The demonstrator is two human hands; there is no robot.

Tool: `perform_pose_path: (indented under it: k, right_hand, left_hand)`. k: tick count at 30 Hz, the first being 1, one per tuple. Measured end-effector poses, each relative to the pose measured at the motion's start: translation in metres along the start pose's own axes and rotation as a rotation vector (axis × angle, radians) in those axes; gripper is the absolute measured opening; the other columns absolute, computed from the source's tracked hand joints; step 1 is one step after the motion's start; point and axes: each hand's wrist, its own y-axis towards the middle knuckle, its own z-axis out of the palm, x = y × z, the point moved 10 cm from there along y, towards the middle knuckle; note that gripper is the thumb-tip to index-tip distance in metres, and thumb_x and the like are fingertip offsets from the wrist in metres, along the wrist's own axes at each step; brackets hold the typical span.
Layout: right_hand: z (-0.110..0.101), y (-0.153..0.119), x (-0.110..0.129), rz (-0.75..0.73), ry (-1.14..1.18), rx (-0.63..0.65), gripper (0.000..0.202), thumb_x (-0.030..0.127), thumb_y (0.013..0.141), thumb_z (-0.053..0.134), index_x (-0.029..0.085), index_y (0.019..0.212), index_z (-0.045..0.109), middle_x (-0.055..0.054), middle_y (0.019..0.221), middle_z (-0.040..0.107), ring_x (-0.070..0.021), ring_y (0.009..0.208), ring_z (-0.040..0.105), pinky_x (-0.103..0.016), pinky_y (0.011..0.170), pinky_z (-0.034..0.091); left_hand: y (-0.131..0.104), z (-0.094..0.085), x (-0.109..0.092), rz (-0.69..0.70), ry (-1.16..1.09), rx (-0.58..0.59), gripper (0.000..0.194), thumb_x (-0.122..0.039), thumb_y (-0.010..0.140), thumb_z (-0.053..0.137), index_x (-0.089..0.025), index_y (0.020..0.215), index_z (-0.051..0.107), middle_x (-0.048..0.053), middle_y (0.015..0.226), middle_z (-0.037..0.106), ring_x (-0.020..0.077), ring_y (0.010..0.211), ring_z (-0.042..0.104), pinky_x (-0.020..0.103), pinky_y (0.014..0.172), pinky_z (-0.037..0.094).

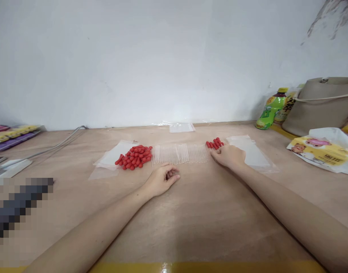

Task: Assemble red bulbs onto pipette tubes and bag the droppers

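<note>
Grip, left: the left hand (162, 180) is loosely curled, thumb apart from the bent fingers; whether anything lies within the palm cannot be told.
Grip, right: the right hand (231, 156) is palm down, its fingertips lowered beside the small red group (215, 143); whether they pinch a piece cannot be told.
Red pieces: smooth, matte, bulb-ended and elongated; a heaped larger red pile (134, 157) and the small group.
Clear rods (178, 153): slender, transparent, laid side by side in a row between pile and group.
Position relative to grip: the rods lie just beyond the left hand and to the left of the right hand; the larger pile lies beyond and left of the left hand; the small group is at the right fingertips.
Sheets: thin, flat, white and translucent, at left (113, 153), right (248, 151) and rear (182, 127).
Surface: a tan, wood-toned tabletop (191, 227) with a glossy yellow front edge.
Right margin: a green bottle (269, 112), a smooth taupe bag (322, 106) and a crumpled printed wrapper (324, 149).
</note>
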Motion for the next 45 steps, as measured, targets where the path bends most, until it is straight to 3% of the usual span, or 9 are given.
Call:
perform_pose_path:
  k: [9,13,19,26,33,36,39,42,45]
  right_hand:
    - [-0.004,-0.003,0.006,-0.019,0.015,-0.041,0.049,0.058,0.076,0.033,0.022,0.065,0.063,-0.008,0.08,0.061,-0.0247,0.077,0.058,-0.035,0.064,0.039]
    - [-0.005,0.002,0.019,-0.055,0.075,-0.064,0.041,0.049,0.077,0.035,0.023,0.065,0.064,-0.006,0.087,0.06,-0.0236,0.081,0.056,-0.035,0.065,0.039]
    - [0.005,0.02,0.031,-0.008,-0.022,0.056,0.027,0.038,0.072,0.046,0.017,0.076,0.064,-0.011,0.078,0.06,-0.026,0.085,0.054,-0.034,0.063,0.039]
    - [0.019,0.03,0.038,-0.063,-0.087,0.169,0.013,0.024,0.066,0.054,0.016,0.07,0.063,-0.01,0.069,0.06,-0.025,0.083,0.055,-0.032,0.066,0.038]
    - [-0.012,-0.004,0.061,-0.169,-0.072,0.022,0.028,0.026,0.082,0.036,0.011,0.084,0.059,-0.014,0.08,0.062,-0.0228,0.077,0.055,-0.031,0.067,0.033]
    - [-0.034,-0.04,0.086,-0.363,-0.045,-0.103,0.027,0.027,0.085,0.033,0.012,0.088,0.055,-0.011,0.077,0.062,-0.0215,0.073,0.055,-0.031,0.066,0.031]
    - [-0.047,-0.076,0.098,-0.53,0.017,-0.198,0.022,0.025,0.086,0.036,0.015,0.087,0.055,-0.007,0.081,0.063,-0.0198,0.076,0.054,-0.03,0.071,0.03]
    - [-0.046,-0.098,0.101,-0.642,0.076,-0.242,0.023,0.023,0.086,0.038,0.017,0.096,0.057,-0.006,0.09,0.064,-0.0179,0.081,0.055,-0.029,0.074,0.032]
    - [-0.038,-0.105,0.101,-0.699,0.111,-0.227,0.026,0.02,0.085,0.04,0.017,0.105,0.057,-0.005,0.094,0.065,-0.0166,0.083,0.056,-0.027,0.074,0.034]
  left_hand:
    - [0.0,0.0,-0.001,0.016,0.018,-0.008,0.014,-0.023,0.077,0.055,-0.015,0.087,0.062,0.003,0.077,0.056,0.0108,0.064,0.052,0.023,0.059,0.045]
    - [0.0,0.0,-0.001,0.025,0.031,-0.01,0.014,-0.023,0.077,0.055,-0.016,0.087,0.062,0.002,0.076,0.056,0.0106,0.063,0.052,0.022,0.057,0.044]
    - [-0.001,0.0,-0.001,0.036,0.027,-0.012,0.014,-0.024,0.077,0.055,-0.016,0.087,0.062,0.002,0.076,0.056,0.0107,0.063,0.052,0.022,0.057,0.044]
    - [-0.001,-0.001,-0.002,0.038,0.021,-0.013,0.015,-0.025,0.077,0.055,-0.016,0.087,0.062,0.002,0.076,0.056,0.0109,0.063,0.052,0.023,0.058,0.044]
    - [-0.003,-0.011,-0.004,0.019,0.096,-0.12,0.015,-0.03,0.08,0.052,-0.016,0.078,0.059,0.002,0.073,0.056,0.0112,0.061,0.049,0.023,0.057,0.04]
    - [-0.002,-0.032,-0.005,0.005,0.19,-0.278,0.026,-0.034,0.08,0.049,-0.016,0.061,0.051,0.001,0.063,0.052,0.0132,0.063,0.049,0.024,0.058,0.039]
    - [0.002,-0.067,0.002,-0.038,0.281,-0.412,0.028,-0.035,0.082,0.045,-0.017,0.06,0.048,0.001,0.063,0.052,0.0148,0.065,0.05,0.025,0.061,0.038]
    - [0.006,-0.12,0.032,-0.209,0.358,-0.489,0.021,-0.034,0.081,0.042,-0.018,0.071,0.051,0.001,0.066,0.056,0.0154,0.063,0.052,0.025,0.058,0.038]
    - [0.001,-0.17,0.077,-0.449,0.544,-0.455,0.016,-0.031,0.073,0.047,-0.018,0.078,0.055,0.004,0.074,0.06,0.0189,0.068,0.054,0.026,0.058,0.037]
